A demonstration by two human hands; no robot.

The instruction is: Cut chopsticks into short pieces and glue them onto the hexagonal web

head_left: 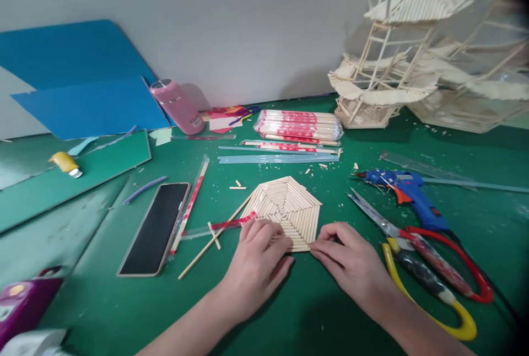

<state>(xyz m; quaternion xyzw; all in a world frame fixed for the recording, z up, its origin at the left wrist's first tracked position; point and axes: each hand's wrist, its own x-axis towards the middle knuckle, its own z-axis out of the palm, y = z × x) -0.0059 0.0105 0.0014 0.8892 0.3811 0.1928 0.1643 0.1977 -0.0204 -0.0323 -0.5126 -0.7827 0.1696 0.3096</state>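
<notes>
A flat hexagonal panel of glued wooden sticks lies on the green mat. My left hand rests with its fingertips on the panel's near left edge. My right hand presses its fingertips against the panel's near right corner. Both hands lie palm down with fingers curled. A long wooden stick lies diagonally just left of my left hand.
Scissors with red and yellow handles and a blue glue gun lie to the right. A phone lies left, packs of chopsticks behind the panel, a pink bottle, blue boards, and stick pagoda models at back right.
</notes>
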